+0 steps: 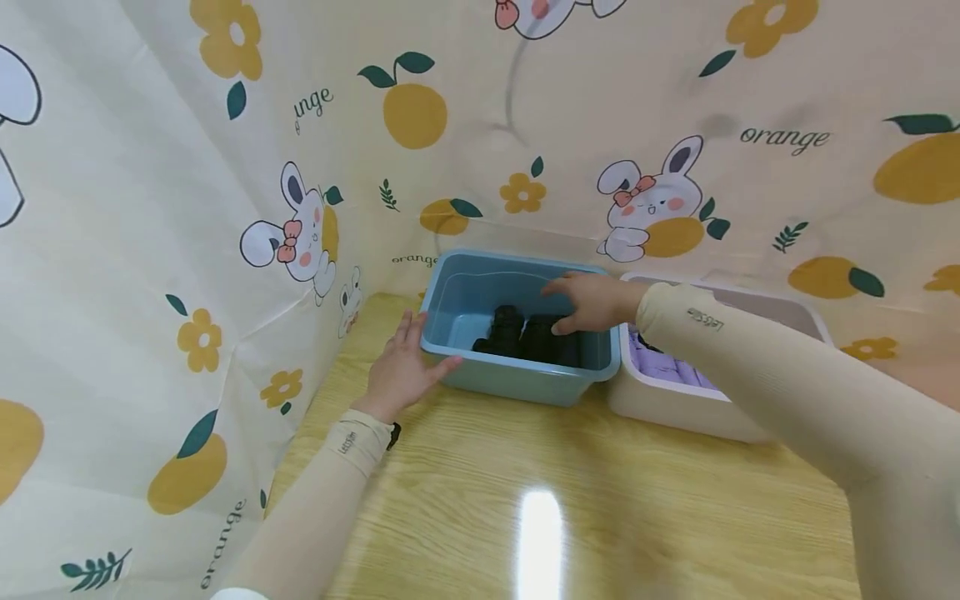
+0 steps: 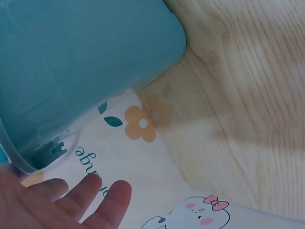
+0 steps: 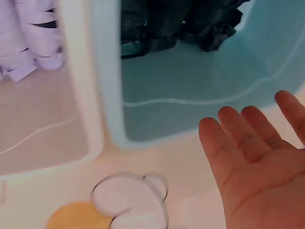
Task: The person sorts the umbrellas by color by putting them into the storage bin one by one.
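Observation:
A blue plastic bin stands against the back wall, several dark black bundles lying together in its front half. My left hand is at the bin's front left corner, fingers spread and thumb along the front wall. In the left wrist view the left fingers extend beside the bin's rim, holding nothing. Over the right side of the bin is my right hand, above the black bundles. The right wrist view shows its fingers apart and loosely straight, with nothing in them.
Right beside the blue bin stands a pale beige bin with purple rolled bundles inside, partly hidden under my right sleeve. Both bins are on a wood-grain table. A printed cloth with rabbits and oranges covers the walls behind and left.

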A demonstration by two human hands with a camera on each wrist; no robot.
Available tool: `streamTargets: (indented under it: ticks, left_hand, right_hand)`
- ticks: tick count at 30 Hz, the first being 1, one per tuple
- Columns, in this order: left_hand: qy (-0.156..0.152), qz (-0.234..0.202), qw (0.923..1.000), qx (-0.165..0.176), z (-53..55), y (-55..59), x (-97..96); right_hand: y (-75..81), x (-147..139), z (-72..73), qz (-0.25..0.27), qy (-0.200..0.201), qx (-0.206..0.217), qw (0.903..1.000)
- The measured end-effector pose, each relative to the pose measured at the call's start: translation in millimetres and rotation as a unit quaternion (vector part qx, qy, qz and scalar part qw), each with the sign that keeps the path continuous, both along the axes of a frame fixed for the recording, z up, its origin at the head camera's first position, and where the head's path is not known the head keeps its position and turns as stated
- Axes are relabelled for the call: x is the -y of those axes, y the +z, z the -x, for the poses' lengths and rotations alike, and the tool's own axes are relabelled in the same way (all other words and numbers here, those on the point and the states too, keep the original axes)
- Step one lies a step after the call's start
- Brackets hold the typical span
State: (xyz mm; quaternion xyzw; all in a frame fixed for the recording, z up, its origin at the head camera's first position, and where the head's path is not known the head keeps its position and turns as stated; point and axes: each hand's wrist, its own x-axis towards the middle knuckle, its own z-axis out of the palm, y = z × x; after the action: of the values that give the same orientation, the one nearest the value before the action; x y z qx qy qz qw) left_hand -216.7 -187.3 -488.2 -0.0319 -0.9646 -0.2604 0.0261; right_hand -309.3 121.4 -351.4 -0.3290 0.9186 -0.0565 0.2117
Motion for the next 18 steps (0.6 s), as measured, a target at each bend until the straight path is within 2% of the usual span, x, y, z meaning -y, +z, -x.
streamTargets:
  ticks: [10,14,18]
  left_hand:
    - [-0.019,0.033,0.9992,0.011,29.4,-5.2,38.4]
    - [-0.027,0.036,0.999,0.008,41.2,-2.7,52.3]
    - [-0.02,0.041,0.9988,0.017,42.7,-2.3,69.3]
  right_hand:
    - [28.1,-44.8,-43.4,0.05,-0.024,-0.06,0.9967]
    - [31.4,-61.9,-63.3,0.053,-0.033,-0.098,0.9933]
    - [29.7,-73.8,-80.4,0.055,-0.041,-0.121,0.9903]
